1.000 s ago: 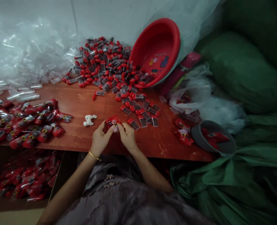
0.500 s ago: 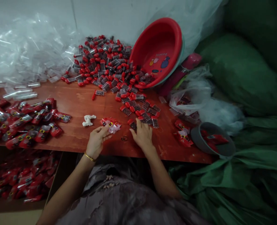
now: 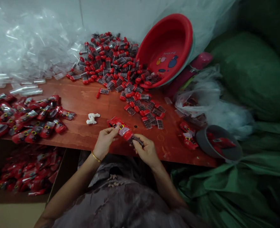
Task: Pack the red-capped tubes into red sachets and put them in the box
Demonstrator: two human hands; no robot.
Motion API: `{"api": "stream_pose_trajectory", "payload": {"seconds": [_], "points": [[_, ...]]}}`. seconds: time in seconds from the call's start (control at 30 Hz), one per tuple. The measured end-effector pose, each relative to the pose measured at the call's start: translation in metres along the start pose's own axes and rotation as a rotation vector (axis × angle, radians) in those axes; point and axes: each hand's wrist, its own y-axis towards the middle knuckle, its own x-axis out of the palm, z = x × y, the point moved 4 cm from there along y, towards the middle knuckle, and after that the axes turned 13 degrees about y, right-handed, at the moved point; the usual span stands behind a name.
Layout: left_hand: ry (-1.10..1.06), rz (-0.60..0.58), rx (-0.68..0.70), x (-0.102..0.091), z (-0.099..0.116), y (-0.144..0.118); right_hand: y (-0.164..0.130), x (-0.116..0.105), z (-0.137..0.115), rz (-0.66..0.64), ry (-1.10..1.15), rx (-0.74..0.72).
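My left hand (image 3: 104,142) pinches a small red printed plastic wrapper (image 3: 115,122) just above the table. In my right hand (image 3: 147,151) is a red-capped clear container (image 3: 138,140) with dark contents, gripped by its clear end. Its red cap points left and meets the wrapper's near end; whether it is inside cannot be made out. Beyond my right hand lie several loose red-capped containers (image 3: 148,115), trailing from a large heap (image 3: 111,63). Left of my left hand sits a crumpled white scrap (image 3: 92,118).
A tipped red basin (image 3: 180,34) leans at the back. Filled red packets (image 3: 33,122) are piled on the left, with more in a box (image 3: 28,171) below. Clear plastic sleeves (image 3: 30,44) heap behind. At right stand a grey bowl (image 3: 202,144) and red wrappers (image 3: 188,136).
My right hand has picked up a container and brought it left and nearer, against the wrapper. My left hand still holds the wrapper, now turned toward the container. The view has shifted slightly.
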Motion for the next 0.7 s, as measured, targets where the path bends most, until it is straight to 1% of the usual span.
{"api": "stream_pose_trajectory", "payload": {"seconds": [0.07, 0.13, 0.2, 0.3, 0.37, 0.43, 0.57, 0.7], "points": [[0.024, -0.012, 0.017, 0.001, 0.001, -0.001, 0.002, 0.003, 0.001, -0.001, 0.046, 0.038], [0.017, -0.011, 0.033, 0.0, 0.002, -0.001, 0.003, 0.006, 0.003, -0.036, 0.115, 0.096], [-0.009, 0.002, 0.03, -0.002, 0.001, 0.001, 0.002, 0.008, 0.006, -0.07, 0.205, 0.17], [-0.039, 0.012, 0.015, -0.004, 0.0, 0.002, -0.001, 0.01, 0.008, -0.083, 0.302, 0.247], [-0.027, 0.015, 0.021, -0.005, 0.0, 0.002, -0.003, 0.011, 0.006, -0.089, 0.304, 0.244], [0.008, 0.028, 0.05, -0.007, -0.001, 0.003, -0.004, 0.011, 0.002, -0.103, 0.267, 0.205], [0.124, 0.052, 0.173, -0.011, -0.002, 0.005, -0.005, 0.012, -0.006, -0.102, 0.2, 0.145], [0.194, 0.01, 0.228, -0.01, -0.001, 0.003, -0.001, 0.013, -0.005, -0.067, 0.203, 0.157]]}}
